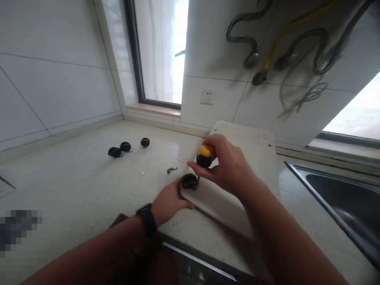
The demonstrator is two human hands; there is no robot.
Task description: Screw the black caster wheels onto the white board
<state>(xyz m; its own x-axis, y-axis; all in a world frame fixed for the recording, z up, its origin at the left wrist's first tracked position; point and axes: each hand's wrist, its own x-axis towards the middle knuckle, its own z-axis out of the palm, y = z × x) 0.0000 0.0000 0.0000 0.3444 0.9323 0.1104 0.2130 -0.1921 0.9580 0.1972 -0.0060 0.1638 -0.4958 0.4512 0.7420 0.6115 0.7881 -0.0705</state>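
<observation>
My right hand is closed around the yellow-and-black handle of a screwdriver. Its shaft points down beside a black caster wheel, at the near left corner of a white board. Exactly where the tip sits is too small to make out. My left hand, with a black watch on the wrist, grips that same corner of the board, thumb along the near edge and fingers partly hidden beside the caster. Just left of the board, a small pile of dark screws lies on the countertop.
Three more black casters lie on the pale countertop to the left. A metal sink is set in at the right. Behind stand a tiled wall with a socket, hanging hoses and a window.
</observation>
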